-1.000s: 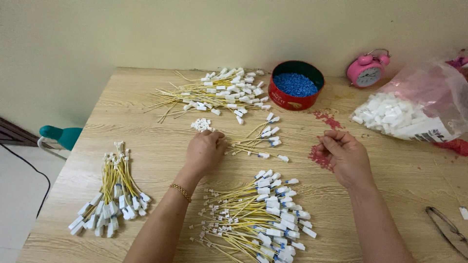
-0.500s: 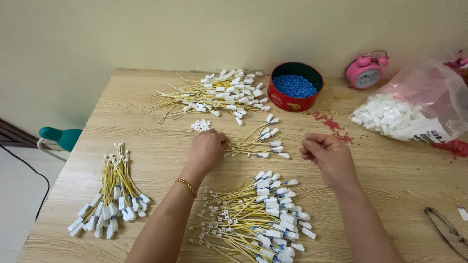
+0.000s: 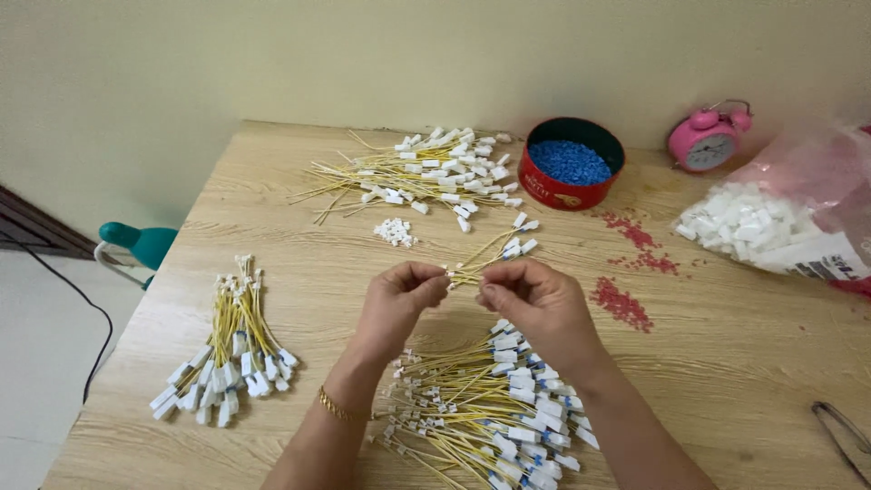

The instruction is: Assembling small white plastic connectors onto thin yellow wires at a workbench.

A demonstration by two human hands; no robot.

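**Visitor:** What have you got in your hands there, in the head view?

**Me:** My left hand (image 3: 399,295) and my right hand (image 3: 535,304) sit at the middle of the frame, both pinched shut on a small bunch of yellow wires (image 3: 490,257) with white connectors. The bunch fans away from my fingers toward the upper right, its far ends lying on the wooden table (image 3: 299,254).

**Visitor:** And everything around you?

**Me:** A big loose pile of wires (image 3: 481,417) lies just below my wrists. A tidy bundle (image 3: 227,345) is at the left, another heap (image 3: 417,172) at the upper middle, with a red tin of blue beads (image 3: 572,163) beside it. A pink alarm clock (image 3: 708,141) and a bag of white parts (image 3: 771,222) are at the upper right, red beads (image 3: 626,304) scattered between.

**Visitor:** Any trick to it?

**Me:** I'd judge it goes best gripping near the tips, keeping the ends level, and holding the bunch clear of the pile below so nothing tangles.
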